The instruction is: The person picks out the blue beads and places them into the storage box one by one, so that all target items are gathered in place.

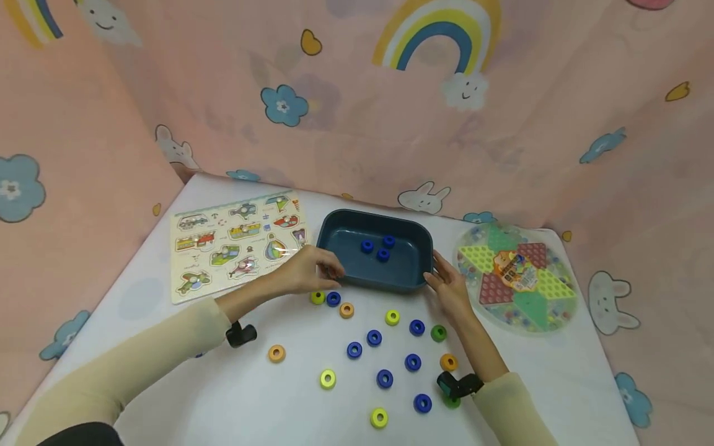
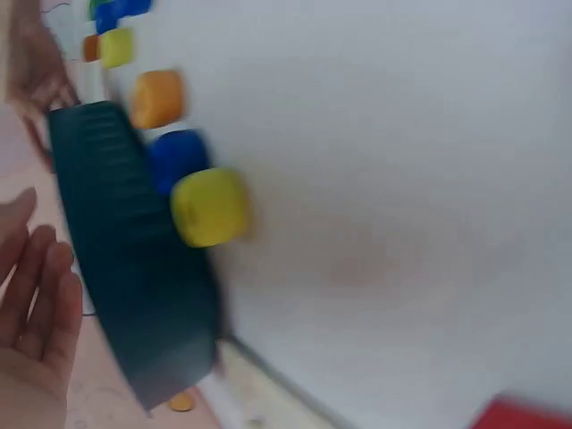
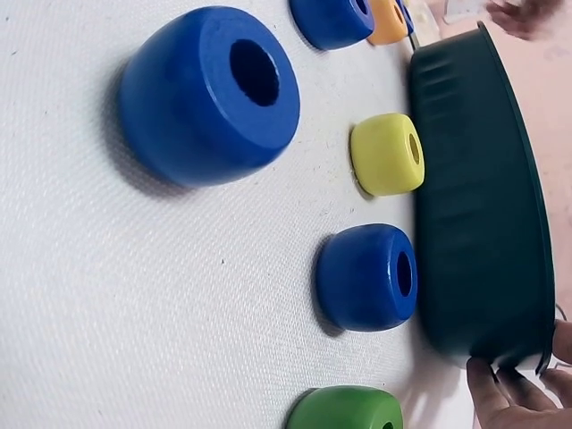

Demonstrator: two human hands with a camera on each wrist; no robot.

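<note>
A dark teal tray (image 1: pixel 375 284) holds three blue beads (image 1: pixel 383 254). My left hand (image 1: pixel 309 271) hovers at the tray's front left corner with its fingers loosely bent; in the left wrist view nothing shows between the fingers (image 2: pixel 40 295). At the front right corner my right hand (image 1: pixel 449 288) grips the tray, thumb and fingers about its rim. Below the left hand lie a yellow bead (image 1: pixel 317 298), another blue bead (image 1: pixel 333 299) and an orange bead (image 1: pixel 346 310). Near the right hand are a green bead (image 1: pixel 438 333) and a blue bead (image 3: pixel 366 277).
Several more blue, yellow, orange and green beads lie scattered over the white table (image 1: pixel 234 402) in front of the tray. A picture puzzle board (image 1: pixel 223 285) lies to the left. On the right is a round packaged board game (image 1: pixel 515 279). A pink patterned cloth (image 1: pixel 346 136) hangs behind.
</note>
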